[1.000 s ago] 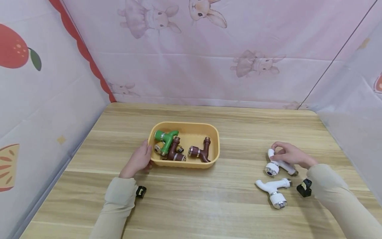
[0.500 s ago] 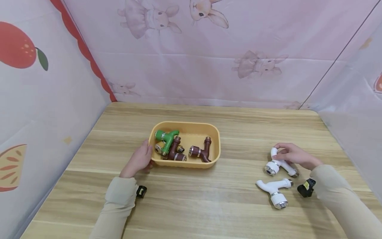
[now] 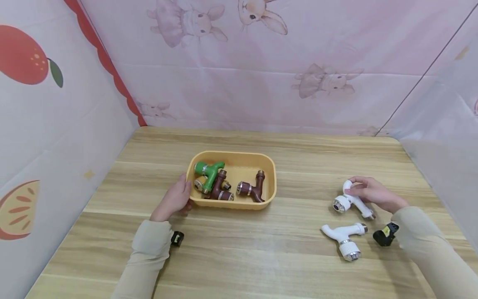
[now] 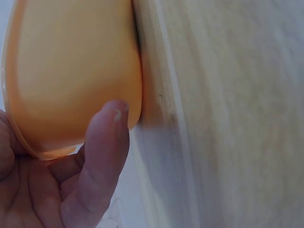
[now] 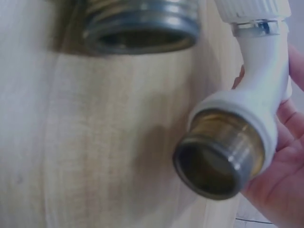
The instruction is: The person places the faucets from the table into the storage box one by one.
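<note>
My left hand (image 3: 173,199) holds the left end of a yellow plastic tub (image 3: 244,166); in the left wrist view a digit lies along its outer wall (image 4: 71,61). Inside the tub are a green faucet (image 3: 211,174), a yellow one mostly hidden beneath it, and two maroon faucets, one at the left (image 3: 218,189) and one at the right (image 3: 257,191). At the right, my right hand (image 3: 375,194) pinches a white faucet (image 3: 359,204) near its spout. Its brass threaded end (image 5: 213,156) faces the right wrist camera. A second white faucet (image 3: 341,233) lies just nearer on the table.
The wood-grain table (image 3: 261,257) meets a pink rabbit-print curtain (image 3: 239,95) at the back. White printed sheets hang at the left and right sides. Bare tabletop lies between the tub and the white faucets.
My right hand has shifted slightly to the right and away from me, carrying the white faucet with it, so the gap to the second white faucet has widened. The left hand stays on the tub.
</note>
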The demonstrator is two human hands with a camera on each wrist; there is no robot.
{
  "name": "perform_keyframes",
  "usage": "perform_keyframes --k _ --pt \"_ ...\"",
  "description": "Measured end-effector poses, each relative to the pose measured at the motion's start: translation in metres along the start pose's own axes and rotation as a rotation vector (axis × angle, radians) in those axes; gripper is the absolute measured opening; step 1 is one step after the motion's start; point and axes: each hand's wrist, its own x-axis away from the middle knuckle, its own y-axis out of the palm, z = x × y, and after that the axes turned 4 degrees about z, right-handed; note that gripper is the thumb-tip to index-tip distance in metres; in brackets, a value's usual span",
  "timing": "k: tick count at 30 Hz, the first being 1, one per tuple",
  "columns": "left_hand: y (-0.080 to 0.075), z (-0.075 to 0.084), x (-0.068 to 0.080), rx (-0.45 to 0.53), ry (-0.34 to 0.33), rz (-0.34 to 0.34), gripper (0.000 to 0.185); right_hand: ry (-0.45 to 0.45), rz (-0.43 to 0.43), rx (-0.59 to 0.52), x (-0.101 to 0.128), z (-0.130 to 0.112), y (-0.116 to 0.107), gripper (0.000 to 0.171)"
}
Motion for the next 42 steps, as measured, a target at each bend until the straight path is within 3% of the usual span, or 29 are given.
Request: perform_keyframes --k 18,24,31,42 --pt "-0.001 0.001 0.000 0.010 -0.007 -0.011 0.033 -0.022 0.112 -0.124 0.003 -0.021 0.001 0.016" --pt "-0.001 0.001 0.000 0.019 -0.007 -0.008 0.035 -0.015 0.146 -0.147 0.002 -0.028 0.002 0.021" --pt "0.000 0.000 -0.001 0.022 0.000 -0.009 0.032 -0.039 0.157 -0.236 0.003 -0.038 0.002 0.008" --pt "-0.001 0.000 -0.001 0.021 -0.003 -0.013 0.032 -0.057 0.203 -0.228 0.004 -0.052 0.004 0.019"
